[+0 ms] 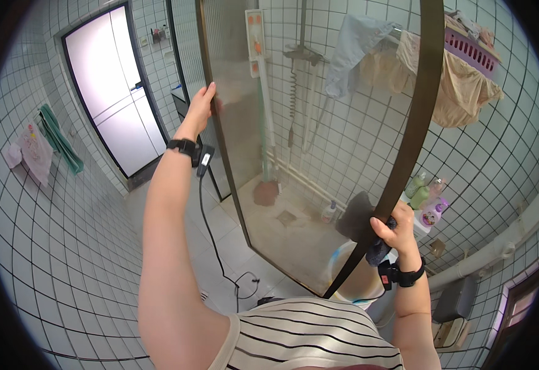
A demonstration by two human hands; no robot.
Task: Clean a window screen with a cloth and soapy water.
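A glass shower door [235,117] with a dark metal frame [410,139] stands in front of me, between my arms. My left hand [201,111] grips its left frame edge, the thumb on the near side and the other fingers partly behind the frame. At the right frame edge my right hand [399,229] is closed round a dark grey cloth [378,253]. The thumb lies on the near face of the frame. Part of the cloth shows through the glass on the far side. Both wrists carry black straps with small devices.
A bucket [342,262] stands low behind the door's right edge. Bottles [422,196] crowd a small shelf on the right. Clothes [464,92] and a purple basket [472,50] hang above. A mop [265,192] leans inside the shower. A black cable [211,237] dangles from my left wrist.
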